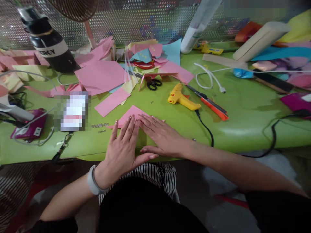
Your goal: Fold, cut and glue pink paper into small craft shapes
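Observation:
A pink sheet of paper (132, 111) with a pointed top lies at the table's front edge, mostly hidden under both hands. My left hand (123, 142) rests flat on its left part, fingers stretched out and thumb apart. Flat on the right part lies my right hand (161, 136), its fingers pointing up and left so that the fingertips of both hands nearly meet. Small metallic bits (100, 125) lie just left of the paper. Beyond it is a cut pink strip (113, 102). To the right lies a yellow glue gun (183, 98).
The green table (243, 123) carries a phone (74, 111), black-handled scissors (154, 84), an orange-and-black cutter (213, 106) and a white cable (210, 77). A black bottle (50, 42) stands at back left among paper scraps. The glue gun's cord (206, 127) runs over the front edge.

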`<state>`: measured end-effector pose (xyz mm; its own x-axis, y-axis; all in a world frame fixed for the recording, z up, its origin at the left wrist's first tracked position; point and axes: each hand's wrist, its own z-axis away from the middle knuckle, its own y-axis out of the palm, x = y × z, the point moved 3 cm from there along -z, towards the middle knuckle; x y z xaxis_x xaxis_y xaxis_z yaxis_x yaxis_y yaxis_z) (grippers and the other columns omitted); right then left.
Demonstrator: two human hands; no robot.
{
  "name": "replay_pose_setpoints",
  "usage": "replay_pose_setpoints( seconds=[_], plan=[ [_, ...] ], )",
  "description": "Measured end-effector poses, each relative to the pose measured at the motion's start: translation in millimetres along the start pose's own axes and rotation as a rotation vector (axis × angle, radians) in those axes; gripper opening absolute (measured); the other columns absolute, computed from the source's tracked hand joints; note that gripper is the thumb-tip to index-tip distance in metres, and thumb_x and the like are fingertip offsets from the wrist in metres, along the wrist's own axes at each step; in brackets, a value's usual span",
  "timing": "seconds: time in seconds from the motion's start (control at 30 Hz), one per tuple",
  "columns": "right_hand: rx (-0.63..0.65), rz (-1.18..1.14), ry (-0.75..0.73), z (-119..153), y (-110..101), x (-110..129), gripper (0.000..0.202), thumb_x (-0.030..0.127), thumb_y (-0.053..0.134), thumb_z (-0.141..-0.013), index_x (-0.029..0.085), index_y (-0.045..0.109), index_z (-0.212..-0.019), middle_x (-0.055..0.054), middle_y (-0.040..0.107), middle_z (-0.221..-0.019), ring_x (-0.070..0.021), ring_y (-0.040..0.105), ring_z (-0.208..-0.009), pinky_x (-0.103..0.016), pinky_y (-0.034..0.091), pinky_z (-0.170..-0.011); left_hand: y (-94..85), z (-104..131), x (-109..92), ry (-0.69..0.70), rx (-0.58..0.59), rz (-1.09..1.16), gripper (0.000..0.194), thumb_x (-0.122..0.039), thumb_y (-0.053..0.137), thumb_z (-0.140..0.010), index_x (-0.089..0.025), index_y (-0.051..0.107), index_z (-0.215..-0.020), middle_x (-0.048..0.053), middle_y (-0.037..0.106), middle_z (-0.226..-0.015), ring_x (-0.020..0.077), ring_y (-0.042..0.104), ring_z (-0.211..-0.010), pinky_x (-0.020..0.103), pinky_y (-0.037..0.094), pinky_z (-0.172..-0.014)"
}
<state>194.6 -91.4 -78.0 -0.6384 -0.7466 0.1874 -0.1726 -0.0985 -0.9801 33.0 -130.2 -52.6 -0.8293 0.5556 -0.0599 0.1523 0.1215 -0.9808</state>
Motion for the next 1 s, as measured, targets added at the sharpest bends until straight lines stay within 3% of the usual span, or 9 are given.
replay_pose_setpoints(
  seconds=[0.23, 0.5, 0.8, 0.9, 1.0],
  plan=[
    [0.049, 0.017, 0.038, -0.8, -3.8, 1.1, 0.097, 0.075, 0.025, -0.089, 0.003, 0.019, -0.154, -0.018, 0.011, -0.160, -0.0261, 0.005, -0.150, -0.042, 0.007, -0.123, 15.5, -3.1, 6.8, -0.030, 0.017, 0.032, 0.111, -0.086, 0.024, -0.079, -0.004, 0.015, -0.153, 0.024, 0.029, -0.155, 0.0350, 0.025, -0.146, 0.055, 0.014, -0.119],
    [0.030, 0.038, 0.036, 2.7, -5.6, -3.4, 0.099, 0.076, 0.023, -0.089, 0.002, 0.017, -0.154, -0.019, 0.013, -0.160, -0.0280, 0.009, -0.150, -0.046, 0.008, -0.122, 15.2, -5.3, 7.0, -0.022, 0.030, 0.026, 0.115, -0.087, 0.029, -0.078, -0.003, 0.010, -0.154, 0.026, 0.029, -0.154, 0.0375, 0.026, -0.145, 0.057, 0.014, -0.118],
    [-0.029, 0.185, 0.198, 55.7, -17.7, -30.7, 0.097, 0.073, 0.024, -0.090, 0.006, -0.002, -0.155, -0.021, 0.019, -0.158, -0.0297, 0.016, -0.148, -0.053, 0.014, -0.120, 19.1, -3.1, 7.4, -0.014, -0.056, 0.028, 0.113, -0.087, 0.027, -0.079, -0.002, 0.017, -0.153, 0.026, 0.034, -0.152, 0.0369, 0.027, -0.144, 0.054, 0.013, -0.119],
    [-0.098, 0.191, 0.190, 45.1, -28.5, -19.6, 0.095, 0.070, 0.027, -0.093, 0.004, -0.002, -0.155, -0.022, 0.017, -0.159, -0.0305, 0.013, -0.149, -0.054, 0.013, -0.120, 21.1, -2.2, 6.9, -0.010, -0.071, 0.036, 0.112, -0.087, 0.028, -0.079, -0.002, 0.019, -0.152, 0.026, 0.035, -0.151, 0.0373, 0.027, -0.144, 0.055, 0.014, -0.118],
    [-0.075, 0.106, 0.034, 18.8, -26.7, -0.1, 0.089, 0.066, 0.027, -0.095, 0.004, 0.004, -0.155, -0.020, 0.016, -0.159, -0.0264, 0.009, -0.150, -0.049, 0.013, -0.122, 22.5, -1.3, 6.3, -0.005, -0.068, 0.031, 0.110, -0.085, 0.028, -0.081, 0.000, 0.023, -0.150, 0.027, 0.035, -0.151, 0.0377, 0.027, -0.144, 0.057, 0.015, -0.118]
  ],
)
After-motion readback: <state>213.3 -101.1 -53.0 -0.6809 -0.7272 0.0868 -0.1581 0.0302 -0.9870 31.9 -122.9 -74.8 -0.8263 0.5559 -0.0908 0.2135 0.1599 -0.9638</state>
